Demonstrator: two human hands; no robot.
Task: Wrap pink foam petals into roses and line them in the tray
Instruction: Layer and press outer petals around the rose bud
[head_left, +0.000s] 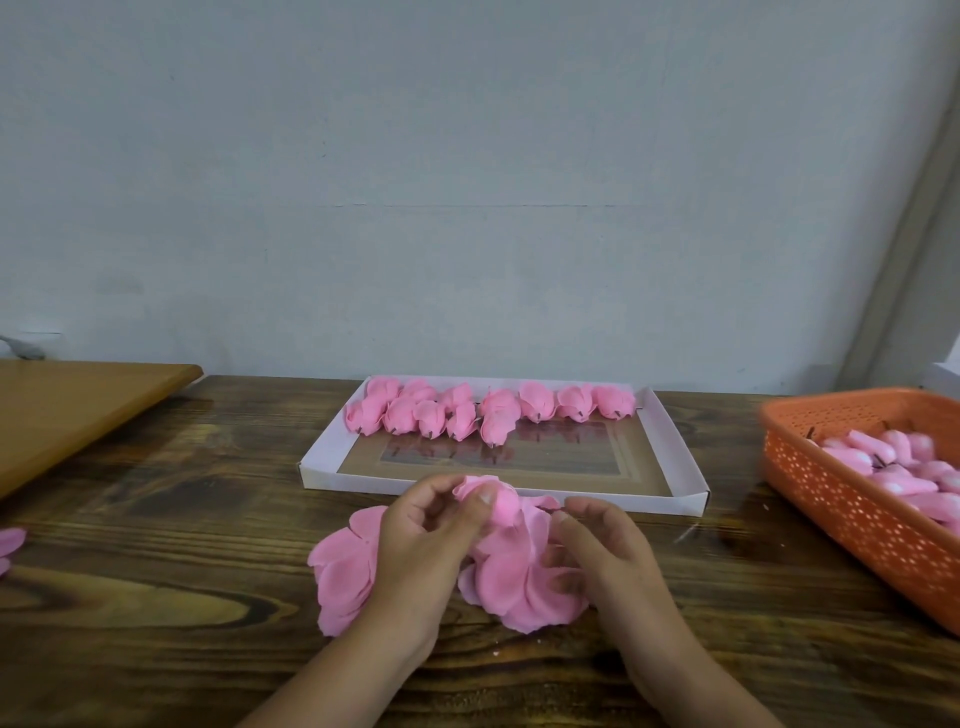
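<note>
Finished roses (493, 413) line the white tray's (670, 441) far side, an orange basket (857, 519) at the counter's right edge holds pink buds (904, 467), and both hands, left (426, 540) and right (602, 551), pinch a half-wrapped rose (501, 501) over loose petals (514, 577).

No text, label, brand, number or sign can be read on anything in view.
</note>
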